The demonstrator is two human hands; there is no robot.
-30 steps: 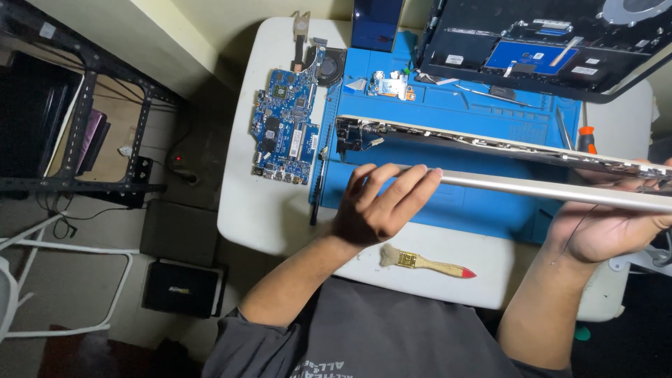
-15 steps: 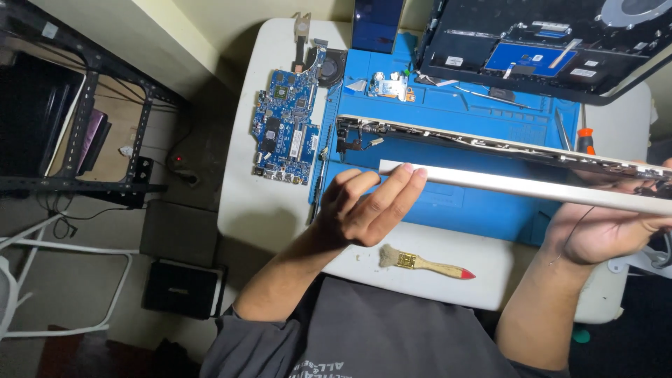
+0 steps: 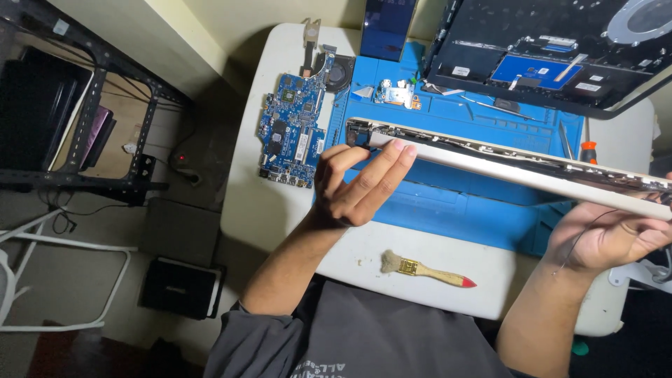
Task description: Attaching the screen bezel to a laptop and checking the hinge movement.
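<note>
A thin silver laptop lid panel (image 3: 504,164) is held edge-on above the blue work mat (image 3: 455,210). My left hand (image 3: 360,182) grips its left corner near the hinge, thumb and fingertips pinching the edge. My right hand (image 3: 609,238) supports the panel's right end from below, fingers curled under it. A thin dark cable hangs by my right wrist.
A blue motherboard (image 3: 294,133) with a fan lies on the white table (image 3: 273,210) left of the mat. An open laptop base (image 3: 560,56) sits at the back right. A small brush (image 3: 423,269) lies at the front. A screwdriver (image 3: 588,150) and a small metal part (image 3: 395,94) rest on the mat.
My left hand slid left along the panel to its hinge corner and closed on the edge. The panel stays held at about the same height.
</note>
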